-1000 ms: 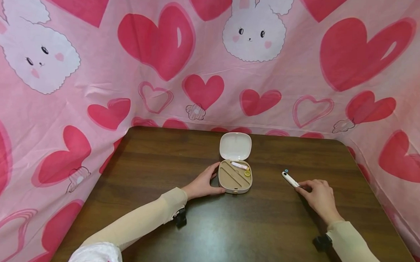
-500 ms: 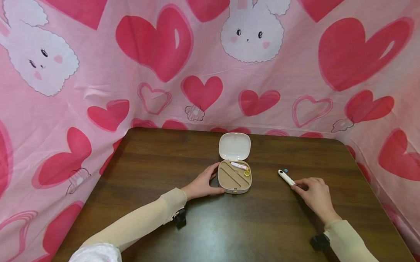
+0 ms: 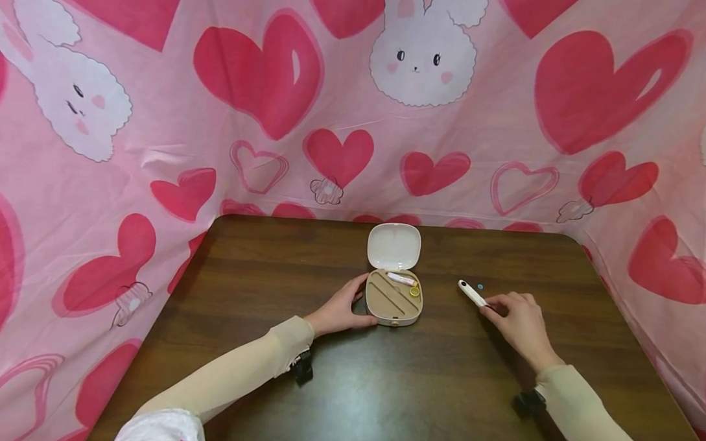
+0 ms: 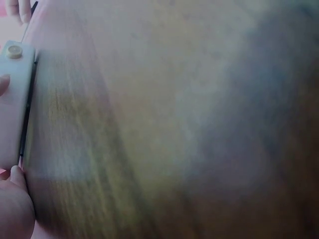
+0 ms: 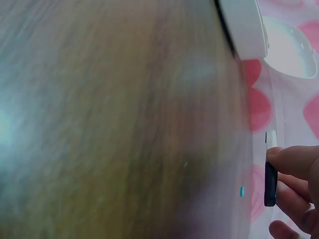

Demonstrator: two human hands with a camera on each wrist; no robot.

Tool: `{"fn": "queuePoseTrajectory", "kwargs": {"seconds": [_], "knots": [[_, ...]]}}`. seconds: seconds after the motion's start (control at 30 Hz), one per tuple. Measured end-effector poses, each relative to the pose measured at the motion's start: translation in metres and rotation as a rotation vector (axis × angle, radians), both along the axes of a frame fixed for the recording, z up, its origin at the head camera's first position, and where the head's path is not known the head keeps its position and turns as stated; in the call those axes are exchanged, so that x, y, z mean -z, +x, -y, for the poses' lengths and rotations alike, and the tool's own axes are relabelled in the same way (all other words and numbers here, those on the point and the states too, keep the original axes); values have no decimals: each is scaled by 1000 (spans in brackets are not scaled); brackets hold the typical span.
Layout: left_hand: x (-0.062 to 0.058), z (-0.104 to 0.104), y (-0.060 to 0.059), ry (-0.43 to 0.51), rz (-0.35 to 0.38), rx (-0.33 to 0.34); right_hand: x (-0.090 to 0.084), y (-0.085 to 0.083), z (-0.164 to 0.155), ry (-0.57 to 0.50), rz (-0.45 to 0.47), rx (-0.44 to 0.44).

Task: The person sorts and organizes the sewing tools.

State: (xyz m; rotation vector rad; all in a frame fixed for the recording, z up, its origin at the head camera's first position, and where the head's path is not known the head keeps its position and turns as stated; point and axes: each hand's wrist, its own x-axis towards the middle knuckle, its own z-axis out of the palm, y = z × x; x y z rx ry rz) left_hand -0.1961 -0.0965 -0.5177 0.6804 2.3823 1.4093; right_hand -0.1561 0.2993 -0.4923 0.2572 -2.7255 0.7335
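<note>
A shallow white case (image 3: 384, 320) with a beige slotted inside stands at mid-table, its white lid (image 3: 394, 248) tipped back. In it lie a small white tube (image 3: 399, 278) and a little yellow-green ring-shaped piece (image 3: 415, 292). My left hand (image 3: 339, 309) holds the case's left side, thumb at the front corner and fingers farther back. To the right, my right hand (image 3: 519, 323) pinches a slim white tool (image 3: 471, 293) with a dark spot at its far end; the right wrist view shows its dark side (image 5: 270, 186). What kind of tool it is, I cannot tell.
A tiny blue piece (image 3: 480, 286) lies on the brown wooden table (image 3: 347, 389), just beyond the white tool. Pink cloth (image 3: 357, 104) with hearts and rabbits hangs behind the table and along both sides.
My right hand has moved left with the white tool, toward the case, so the tool's tip has passed the blue piece. My left hand and the case stay in place.
</note>
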Motion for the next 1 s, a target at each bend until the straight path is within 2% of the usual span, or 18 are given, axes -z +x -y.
{"fn": "queuePoseTrajectory", "kwargs": {"seconds": [0.33,0.6,1.0], "knots": [[1,0,-2,-4,-6,-2,-4,-8,17,4,-24,-20],[4,0,-3,-12,-4,-6,-11,-10,31,-7,14,-45],[7,0,-2,-11,-2,-6,-8,-15,47,-36,18,-68]]}}
